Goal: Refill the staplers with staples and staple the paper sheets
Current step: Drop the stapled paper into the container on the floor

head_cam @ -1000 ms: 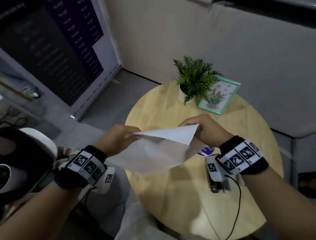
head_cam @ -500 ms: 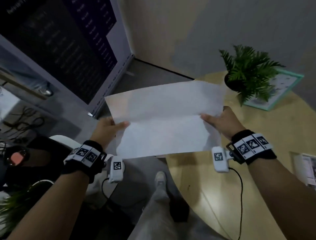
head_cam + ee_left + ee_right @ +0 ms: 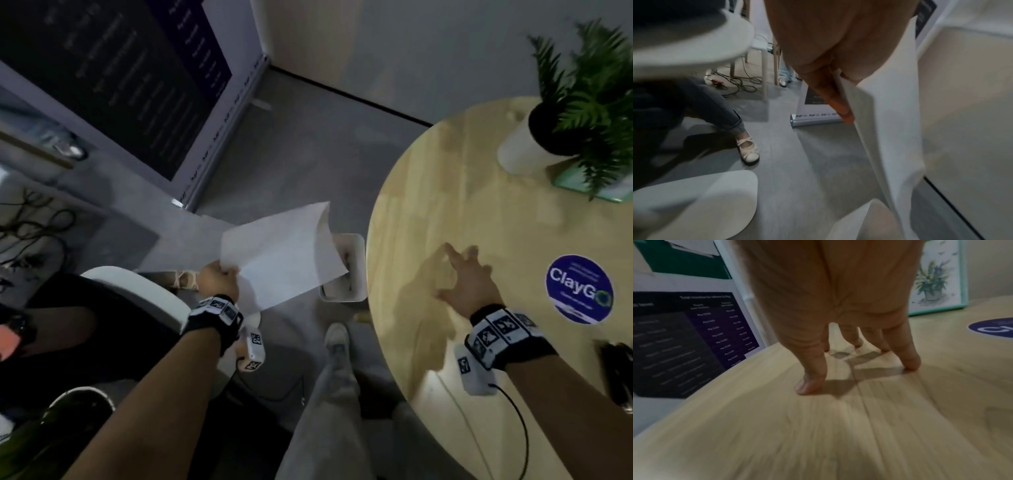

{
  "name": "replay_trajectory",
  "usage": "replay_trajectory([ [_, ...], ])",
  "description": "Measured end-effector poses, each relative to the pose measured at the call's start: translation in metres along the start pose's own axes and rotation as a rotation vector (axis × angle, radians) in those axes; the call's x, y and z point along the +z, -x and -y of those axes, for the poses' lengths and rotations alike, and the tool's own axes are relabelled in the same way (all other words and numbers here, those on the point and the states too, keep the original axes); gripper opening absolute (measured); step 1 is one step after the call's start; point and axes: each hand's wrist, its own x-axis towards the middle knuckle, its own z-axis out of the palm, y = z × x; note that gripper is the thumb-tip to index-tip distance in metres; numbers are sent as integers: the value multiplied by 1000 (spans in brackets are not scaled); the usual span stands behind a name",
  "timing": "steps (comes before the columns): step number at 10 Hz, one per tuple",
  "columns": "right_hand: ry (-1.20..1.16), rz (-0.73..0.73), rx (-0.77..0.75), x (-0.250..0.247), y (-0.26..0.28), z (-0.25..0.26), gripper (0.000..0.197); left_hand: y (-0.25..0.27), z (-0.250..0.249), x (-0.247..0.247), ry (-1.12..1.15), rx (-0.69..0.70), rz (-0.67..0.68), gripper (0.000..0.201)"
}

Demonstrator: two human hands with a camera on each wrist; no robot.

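Since half a second ago the right hand (image 3: 466, 281) let go, fingers now spread on the counter (image 3: 445, 205), probably bracing. Paper sheets (image 3: 281, 253) hang off the counter's side, pinched by the left hand (image 3: 219, 279), likely to set aside.

"ClayG…" on round blue sticker (image 3: 579, 288) on table (image 3: 445, 212) (rest obscured), banner (image 3: 684, 340) lists blurred "Php" amounts

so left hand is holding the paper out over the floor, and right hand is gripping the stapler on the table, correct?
Not quite. The right hand grips nothing: its spread fingertips touch the bare table, as the right wrist view shows. The stapler lies apart at the table's near right edge. The left hand does hold the paper out over the floor.
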Motion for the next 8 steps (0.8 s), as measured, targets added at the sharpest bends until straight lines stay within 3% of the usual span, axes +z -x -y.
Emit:
replay_trajectory([
  [2, 64, -56, -39, 6, -6, -7, 94, -4, 2, 85, -123, -45, 154, 31],
  [4, 97, -77, -56, 4, -5, -4, 91, 0, -15, 135, -194, -16, 282, 38],
  [6, 64, -24, -32, 4, -3, -7, 95, 3, -32, 151, -155, -31, 382, 43],
  [8, -59, -8, -7, -2, 3, -3, 97, 18, -18, 129, -170, -11, 415, 36],
])
